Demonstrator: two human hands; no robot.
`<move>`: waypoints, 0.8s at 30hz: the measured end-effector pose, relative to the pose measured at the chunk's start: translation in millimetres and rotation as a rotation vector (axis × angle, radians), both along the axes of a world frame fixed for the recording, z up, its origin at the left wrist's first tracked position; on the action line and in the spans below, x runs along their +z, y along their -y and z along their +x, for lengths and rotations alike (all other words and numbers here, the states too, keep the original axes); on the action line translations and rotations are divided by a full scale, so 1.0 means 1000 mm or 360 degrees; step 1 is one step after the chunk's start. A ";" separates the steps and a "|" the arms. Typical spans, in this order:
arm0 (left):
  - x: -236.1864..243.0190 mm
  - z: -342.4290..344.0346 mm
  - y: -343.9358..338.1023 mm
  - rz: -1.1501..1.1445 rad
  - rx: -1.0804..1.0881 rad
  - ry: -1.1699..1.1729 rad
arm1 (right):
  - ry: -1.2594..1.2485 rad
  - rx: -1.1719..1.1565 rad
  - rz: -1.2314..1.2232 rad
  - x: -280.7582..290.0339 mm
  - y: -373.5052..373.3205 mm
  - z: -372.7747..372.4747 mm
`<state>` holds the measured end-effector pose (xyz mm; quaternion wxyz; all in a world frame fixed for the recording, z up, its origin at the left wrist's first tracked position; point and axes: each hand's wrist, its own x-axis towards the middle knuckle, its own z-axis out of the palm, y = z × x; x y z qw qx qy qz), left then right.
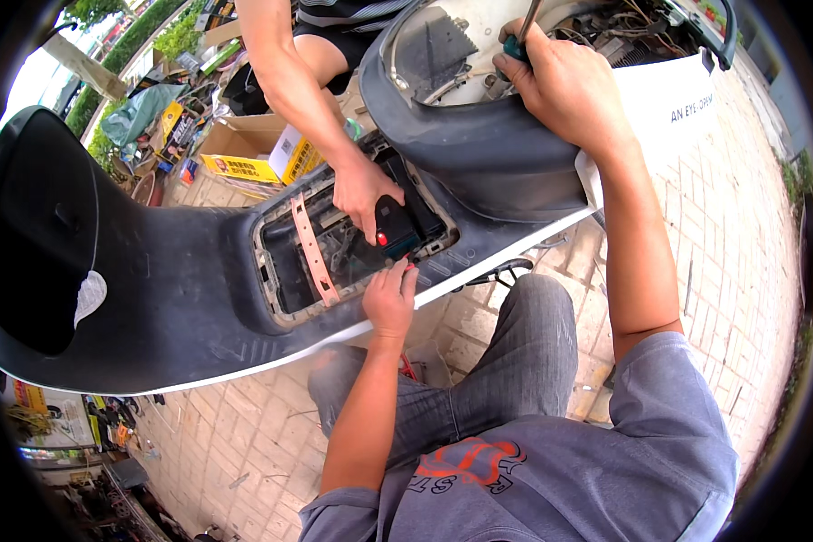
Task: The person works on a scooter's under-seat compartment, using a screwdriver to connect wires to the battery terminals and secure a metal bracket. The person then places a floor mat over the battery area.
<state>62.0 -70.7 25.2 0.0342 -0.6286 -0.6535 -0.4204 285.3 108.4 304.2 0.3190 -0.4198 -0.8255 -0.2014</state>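
My right hand (574, 95), on the scooter's black seat-end rim, is closed round a screwdriver (515, 49) with a green handle; its metal shaft points up. My left hand (390, 298) reaches to the near edge of the floorboard opening (285, 312), fingers drawn together by a small red piece; whatever they pinch is hidden. Beside them in the opening sits a black battery-like block (397, 221) with a red spot on top. A co-worker's hand (361, 191) presses on that block from the far side. A pink perforated strap (313, 253) crosses the opening.
The scooter body (181, 271) spans the view, its dark front panel at the left. Beyond it stand an open yellow carton (244, 154) and a pile of boxes and bags. Brick paving (235, 452) lies below. More parts clutter the lower left.
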 end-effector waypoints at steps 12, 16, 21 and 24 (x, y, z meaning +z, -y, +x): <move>0.004 -0.004 0.001 -0.0117 -0.0030 0.0036 | 0.0009 0.0019 0.0042 0.000 0.000 0.001; 0.006 -0.002 0.001 -0.0135 0.0007 0.0089 | 0.0010 -0.0002 0.0040 -0.001 0.000 0.000; 0.008 -0.010 -0.007 -0.0333 0.0107 0.0538 | -0.0471 0.0422 -0.0128 -0.001 0.010 0.000; 0.000 -0.026 -0.020 -0.0369 0.0108 0.0752 | -0.1237 0.1226 -0.0322 -0.031 0.060 -0.003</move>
